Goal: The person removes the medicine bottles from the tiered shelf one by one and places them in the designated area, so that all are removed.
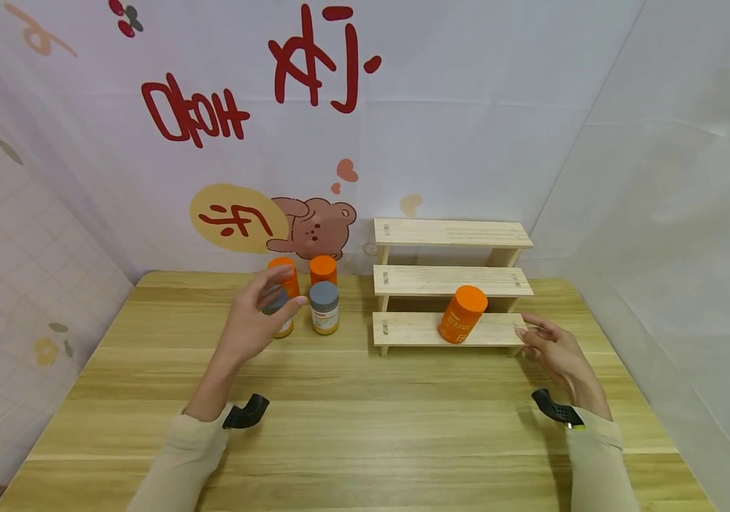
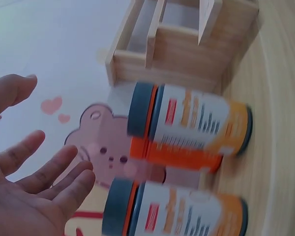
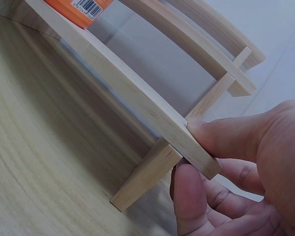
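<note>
My left hand (image 1: 252, 320) hovers at the left grey-lidded jar (image 1: 285, 329), fingers spread and loosely bent with nothing in them. Beside that jar stands another grey-lidded jar (image 1: 324, 313), white and yellow below its lid. Two orange jars (image 1: 323, 267) are partly hidden behind these. At the right, my right hand (image 1: 559, 352) pinches the right end of the lowest board of a three-step wooden shelf (image 1: 412, 327). In the right wrist view the thumb lies on top of the board (image 3: 137, 103) and a finger is under it. One orange jar (image 1: 463, 316) stands on that board.
The wood-grain table (image 1: 339, 419) carries the shelf and jars. Behind it hangs a pale cloth backdrop (image 1: 467, 107) with red characters and a printed bear (image 1: 320, 231). More cloth (image 1: 691, 270) borders the right side.
</note>
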`<action>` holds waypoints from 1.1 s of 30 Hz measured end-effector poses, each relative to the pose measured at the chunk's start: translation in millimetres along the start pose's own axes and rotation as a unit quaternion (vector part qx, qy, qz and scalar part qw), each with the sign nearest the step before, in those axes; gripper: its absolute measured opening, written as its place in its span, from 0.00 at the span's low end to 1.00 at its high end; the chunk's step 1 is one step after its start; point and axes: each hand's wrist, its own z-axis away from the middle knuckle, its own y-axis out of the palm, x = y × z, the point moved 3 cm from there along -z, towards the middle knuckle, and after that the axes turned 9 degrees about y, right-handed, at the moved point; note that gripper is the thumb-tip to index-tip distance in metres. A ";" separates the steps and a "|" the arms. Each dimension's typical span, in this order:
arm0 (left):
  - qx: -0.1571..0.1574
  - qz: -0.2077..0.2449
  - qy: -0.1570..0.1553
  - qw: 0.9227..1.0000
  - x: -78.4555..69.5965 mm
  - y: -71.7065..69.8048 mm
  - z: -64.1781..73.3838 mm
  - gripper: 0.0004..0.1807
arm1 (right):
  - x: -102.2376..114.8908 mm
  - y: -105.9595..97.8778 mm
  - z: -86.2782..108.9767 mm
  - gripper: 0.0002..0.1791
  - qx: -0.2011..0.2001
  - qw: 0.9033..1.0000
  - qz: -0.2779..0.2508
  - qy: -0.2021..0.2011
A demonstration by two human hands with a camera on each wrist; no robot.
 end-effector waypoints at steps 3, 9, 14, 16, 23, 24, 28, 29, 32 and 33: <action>0.017 0.018 -0.001 1.000 -1.3 10.4 -0.8 0.31 | -0.3 -0.1 -0.5 0.40 0.000 1.000 -0.002 -0.001; 0.046 0.047 0.013 0.998 -1.7 30.9 -3.8 0.30 | -0.5 -0.3 0.0 0.43 0.001 1.000 0.007 -0.002; 0.062 0.065 0.019 0.996 -2.2 48.0 -5.9 0.31 | -0.3 -0.8 0.0 0.43 0.000 1.000 0.017 0.000; 0.068 0.072 0.022 0.995 -3.6 54.5 -7.4 0.31 | -0.3 -0.9 0.4 0.43 -0.002 1.000 0.024 0.002; 0.085 0.082 0.025 0.993 -9.2 75.8 -12.9 0.31 | 0.4 -0.9 1.5 0.43 0.000 1.000 0.025 0.004; 0.089 0.087 0.022 0.992 -9.5 79.3 -13.7 0.30 | 0.6 -0.9 1.8 0.43 0.000 1.000 0.022 0.003; 0.110 0.115 0.010 0.987 -9.1 93.9 -17.5 0.30 | 1.9 -0.5 2.9 0.43 0.005 1.000 0.011 0.002; 0.116 0.126 0.007 0.985 -8.8 97.7 -18.5 0.31 | 2.2 -0.3 3.3 0.43 0.005 1.000 0.007 0.003; 0.130 0.142 0.001 0.981 -7.7 108.3 -21.4 0.32 | 2.9 0.2 3.7 0.43 0.003 1.000 0.003 0.005; 0.135 0.146 0.000 0.980 -7.3 111.7 -22.4 0.33 | 2.9 0.3 3.8 0.42 0.002 1.000 0.003 0.006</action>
